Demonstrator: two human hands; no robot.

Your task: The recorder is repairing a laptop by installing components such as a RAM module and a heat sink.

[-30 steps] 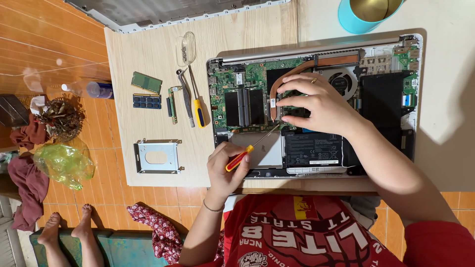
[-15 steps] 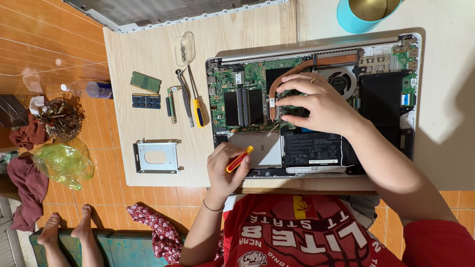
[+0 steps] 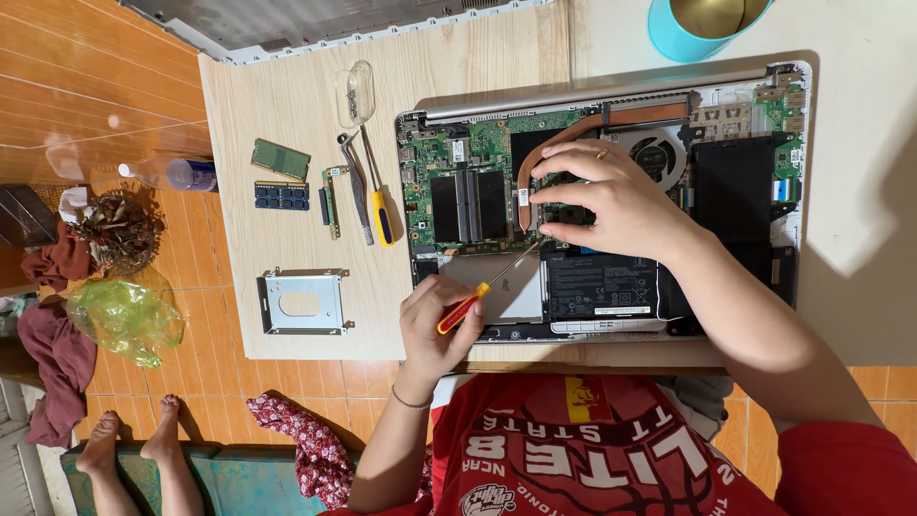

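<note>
An opened laptop (image 3: 430, 143) lies bottom-up on the pale wooden board, with its green circuit board, copper heat pipe (image 3: 650, 113), fan and black battery (image 3: 602, 287) exposed. My right hand (image 3: 611, 201) rests fingers-down on the circuit board near the heat pipe and holds nothing. My left hand (image 3: 430, 334) grips a small screwdriver (image 3: 463, 308) with a red and yellow handle. Its thin shaft slants up towards the fingertips of my right hand. My red shirt fills the bottom edge.
Left of the laptop lie a yellow-handled screwdriver (image 3: 382, 215), tweezers (image 3: 355, 186), two memory modules (image 3: 281, 159), a metal drive bracket (image 3: 303, 302) and a clear case (image 3: 354, 93). A teal cup (image 3: 702, 24) stands at the top. On the floor are a bottle (image 3: 177, 174), a green bag (image 3: 124, 320) and someone's bare feet (image 3: 134, 440).
</note>
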